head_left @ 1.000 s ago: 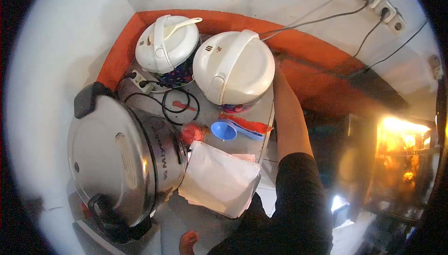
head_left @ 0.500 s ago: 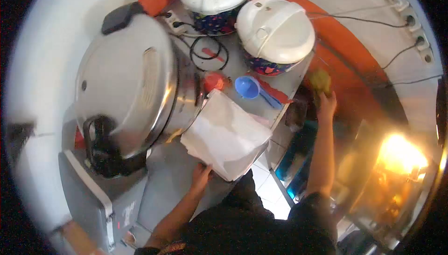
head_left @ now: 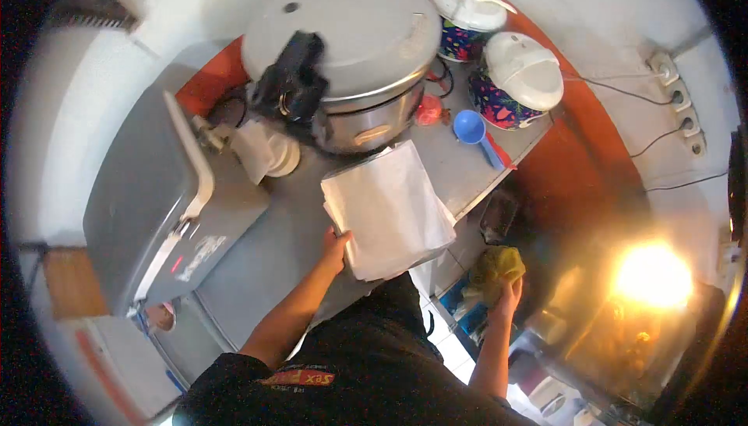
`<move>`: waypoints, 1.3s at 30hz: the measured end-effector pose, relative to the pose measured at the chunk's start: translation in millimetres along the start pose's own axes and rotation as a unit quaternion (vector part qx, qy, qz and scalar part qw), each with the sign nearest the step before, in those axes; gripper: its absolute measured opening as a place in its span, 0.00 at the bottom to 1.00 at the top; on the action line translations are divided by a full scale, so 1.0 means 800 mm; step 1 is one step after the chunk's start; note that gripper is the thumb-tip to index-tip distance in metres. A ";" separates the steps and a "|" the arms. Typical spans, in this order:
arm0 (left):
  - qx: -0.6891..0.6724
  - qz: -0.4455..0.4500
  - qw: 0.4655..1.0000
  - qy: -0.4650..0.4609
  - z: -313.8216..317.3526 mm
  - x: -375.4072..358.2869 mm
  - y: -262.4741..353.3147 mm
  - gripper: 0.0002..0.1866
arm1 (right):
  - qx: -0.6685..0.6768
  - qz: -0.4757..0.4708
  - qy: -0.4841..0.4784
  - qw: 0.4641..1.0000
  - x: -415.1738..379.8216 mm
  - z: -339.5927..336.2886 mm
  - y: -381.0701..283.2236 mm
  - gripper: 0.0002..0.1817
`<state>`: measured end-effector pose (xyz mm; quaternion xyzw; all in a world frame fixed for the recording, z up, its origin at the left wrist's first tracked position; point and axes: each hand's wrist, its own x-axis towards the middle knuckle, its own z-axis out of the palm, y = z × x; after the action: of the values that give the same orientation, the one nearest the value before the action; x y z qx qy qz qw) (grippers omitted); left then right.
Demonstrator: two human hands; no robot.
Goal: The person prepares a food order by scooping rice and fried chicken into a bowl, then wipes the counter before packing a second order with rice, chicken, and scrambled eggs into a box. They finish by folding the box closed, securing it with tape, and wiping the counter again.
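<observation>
My left hand [head_left: 336, 248] grips the lower left edge of a stack of white paper sheets [head_left: 389, 212], held over the grey counter's front edge. My right hand [head_left: 508, 293] is closed on a crumpled yellow-green cloth [head_left: 499, 266], out to the right of the counter and above the floor. Beyond the papers, a blue scoop [head_left: 470, 127] lies on the counter, close to a small red item [head_left: 428, 110].
A large steel rice cooker [head_left: 351, 44] stands behind the papers. Two flowered pots with white lids [head_left: 522, 72] [head_left: 467, 3] are at the back right. A grey cool box [head_left: 167, 208] is at left. A bright lamp [head_left: 653, 274] glows at right.
The view has turned, so the cooker and pots sit further right. My right hand has come lower and nearer my body with the cloth. My left hand still holds the papers.
</observation>
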<state>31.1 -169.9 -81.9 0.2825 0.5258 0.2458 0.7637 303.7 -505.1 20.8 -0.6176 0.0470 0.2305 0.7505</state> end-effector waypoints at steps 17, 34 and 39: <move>-0.054 0.163 0.945 0.279 -0.406 -0.472 0.051 0.32 | -0.355 -0.038 -0.729 0.584 -0.362 0.271 0.349 0.37; -0.125 0.186 0.803 0.552 -0.444 -0.669 -0.033 0.37 | -0.508 -0.219 -0.527 0.645 -0.563 0.498 0.533 0.23; -0.122 0.189 0.812 0.539 -0.444 -0.663 -0.060 0.35 | -0.584 -0.312 -0.459 0.592 -0.434 0.583 0.437 0.24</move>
<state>-473.0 -499.7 135.6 0.1030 0.7549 0.5602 0.3251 -246.0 -116.8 -64.1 -0.7129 -0.6440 0.2131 0.1775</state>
